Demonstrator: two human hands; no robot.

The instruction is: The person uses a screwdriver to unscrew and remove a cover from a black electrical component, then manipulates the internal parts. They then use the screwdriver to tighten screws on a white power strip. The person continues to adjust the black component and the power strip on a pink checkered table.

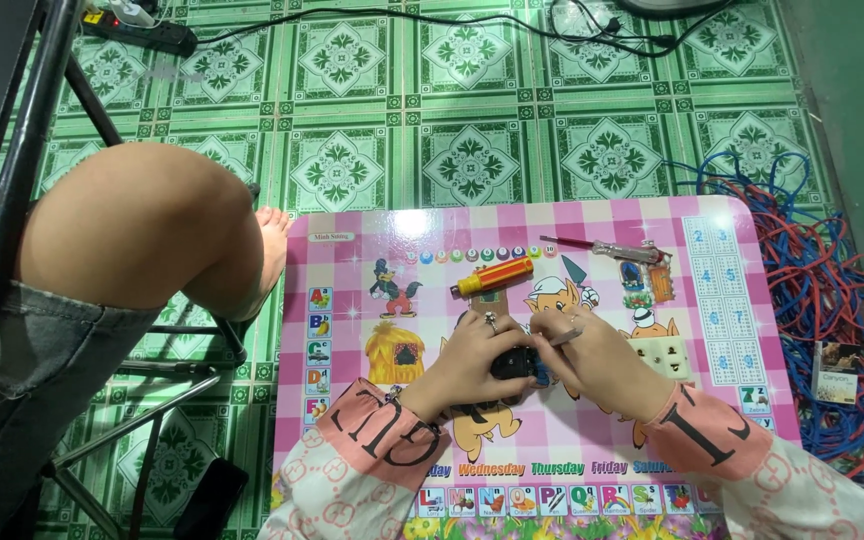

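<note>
Black plug (515,362) sits clamped in my left hand (472,362) over the bench (592,420), steadied while my right hand (592,360) fingers pinch a thin tool (564,338) against it.

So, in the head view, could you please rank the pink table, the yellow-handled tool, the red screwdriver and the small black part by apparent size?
1. Pink table
2. Red screwdriver
3. Yellow-handled tool, shorter but thicker, so nearly level with the screwdriver
4. Small black part, partly hidden by both hands

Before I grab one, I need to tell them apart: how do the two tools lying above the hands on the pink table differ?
The yellow-and-red tool is short and thick, lying left, close above the left hand. The slim screwdriver is longer and thin, with a red shaft and clear handle, lying farther right near the table's top edge. Both lie flat, untouched.
</note>
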